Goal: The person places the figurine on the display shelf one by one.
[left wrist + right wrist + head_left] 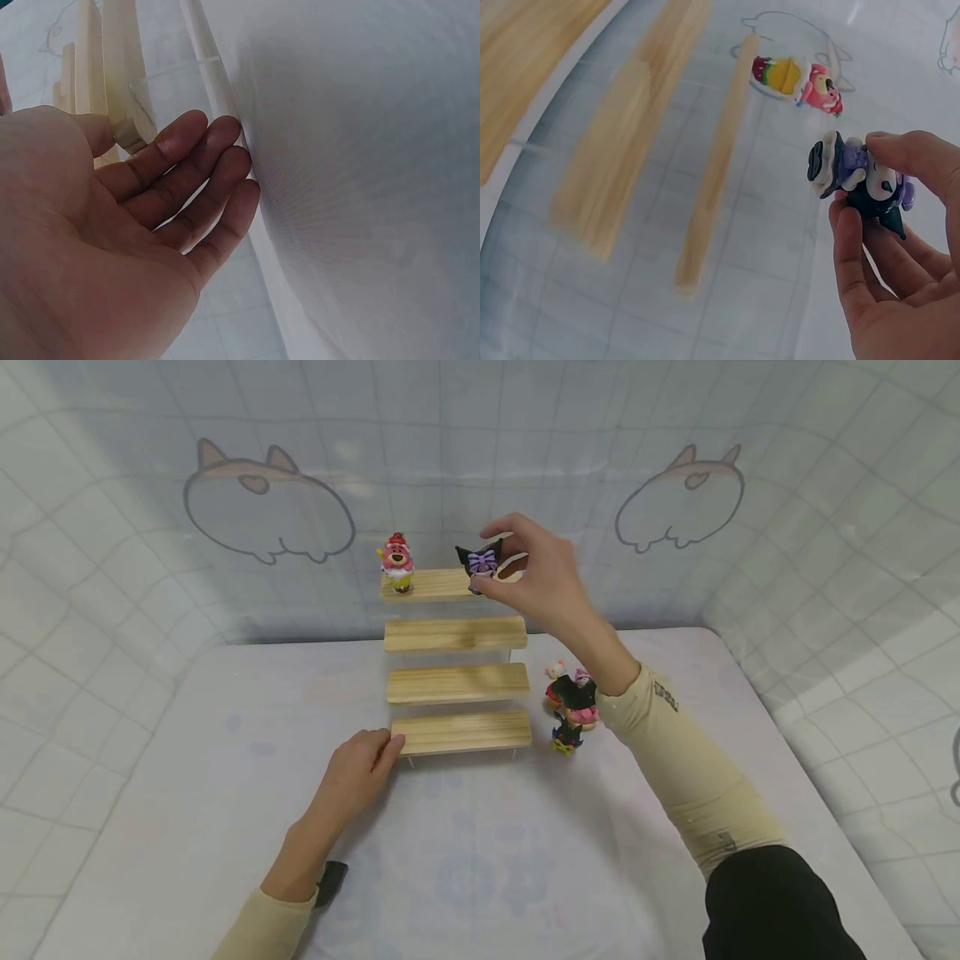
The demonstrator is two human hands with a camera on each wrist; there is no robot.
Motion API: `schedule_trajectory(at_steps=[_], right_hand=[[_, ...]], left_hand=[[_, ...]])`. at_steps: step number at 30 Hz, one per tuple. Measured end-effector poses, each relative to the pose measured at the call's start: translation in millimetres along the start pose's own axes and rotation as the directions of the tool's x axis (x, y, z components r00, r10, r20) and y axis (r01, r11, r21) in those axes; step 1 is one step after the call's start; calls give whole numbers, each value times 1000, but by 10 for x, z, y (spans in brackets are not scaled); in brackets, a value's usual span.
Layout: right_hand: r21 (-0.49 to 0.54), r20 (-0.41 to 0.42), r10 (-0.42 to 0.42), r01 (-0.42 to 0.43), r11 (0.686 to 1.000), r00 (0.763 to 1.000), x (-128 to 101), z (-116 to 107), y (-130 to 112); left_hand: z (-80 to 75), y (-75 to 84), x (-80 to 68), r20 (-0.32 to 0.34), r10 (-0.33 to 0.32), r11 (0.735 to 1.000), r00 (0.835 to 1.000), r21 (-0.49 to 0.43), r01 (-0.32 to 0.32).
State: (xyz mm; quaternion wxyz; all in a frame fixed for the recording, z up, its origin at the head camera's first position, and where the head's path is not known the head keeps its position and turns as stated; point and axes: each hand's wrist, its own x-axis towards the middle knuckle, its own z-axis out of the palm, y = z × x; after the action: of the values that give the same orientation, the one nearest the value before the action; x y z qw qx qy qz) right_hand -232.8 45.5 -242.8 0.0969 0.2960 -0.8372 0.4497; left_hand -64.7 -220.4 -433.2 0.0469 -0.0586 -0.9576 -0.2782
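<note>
My right hand pinches a black and purple figurine between thumb and fingers, in front of the top step's right part. In the right wrist view the figurine lies sideways, its base off the wood. A pink bear figurine with a red hat stands at the left end of the top step. My left hand grips the left end of the lowest step of the wooden display shelf. In the left wrist view, thumb and index finger of this hand pinch the board's end.
Several small figurines are grouped on the white tablecloth right of the shelf, partly behind my right wrist. A tiled curtain with cartoon drawings hangs behind the shelf and along both sides.
</note>
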Motion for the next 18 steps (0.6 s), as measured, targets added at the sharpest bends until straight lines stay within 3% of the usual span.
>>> schedule_trajectory(at_steps=[10,18], right_hand=[[65,-12,26,-26,998,1000,180,191,29],[19,-37,72,-72,997,997,248,361,166]], left_hand=[[-8,-6,2,-1,-5,1000,1000,2,5],[-12,15,-21,4,-8,1000,1000,-6,8]])
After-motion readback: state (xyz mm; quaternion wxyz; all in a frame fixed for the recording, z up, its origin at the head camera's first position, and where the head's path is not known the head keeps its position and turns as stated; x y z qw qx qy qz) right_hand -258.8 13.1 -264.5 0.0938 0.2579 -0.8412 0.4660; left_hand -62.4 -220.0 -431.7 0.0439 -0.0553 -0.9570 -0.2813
